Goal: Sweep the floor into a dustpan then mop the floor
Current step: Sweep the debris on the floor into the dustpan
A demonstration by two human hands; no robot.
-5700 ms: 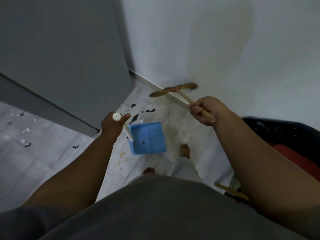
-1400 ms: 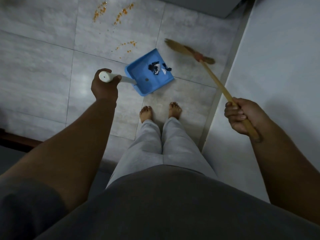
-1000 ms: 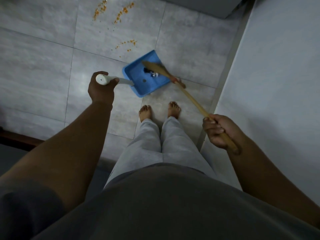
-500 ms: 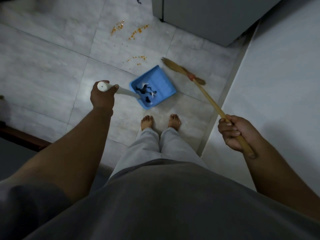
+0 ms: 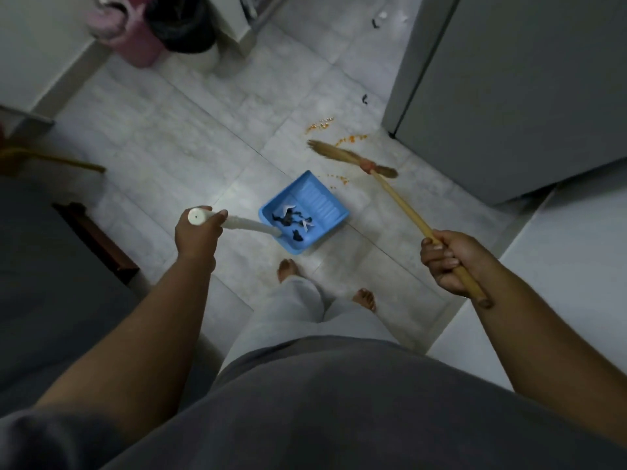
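The left hand [image 5: 196, 232] is wrapped round the white handle of the blue plastic dustpan [image 5: 319, 201], which sits on the pale tiled floor [image 5: 169, 137] just ahead of that hand, with black and white scraps [image 5: 288, 218] inside. The right hand [image 5: 448, 262] grips the wooden-handled straw broom [image 5: 400, 205] near its top. Its bristles now lie well ahead of the hand among the orange crumbs [image 5: 349, 140]. Half a second earlier they lay just beside the pan, away from the crumbs, and the feet stood together.

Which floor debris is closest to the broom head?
The orange crumbs, right beside the broom head; the black scrap by the grey cabinet lies farther off.
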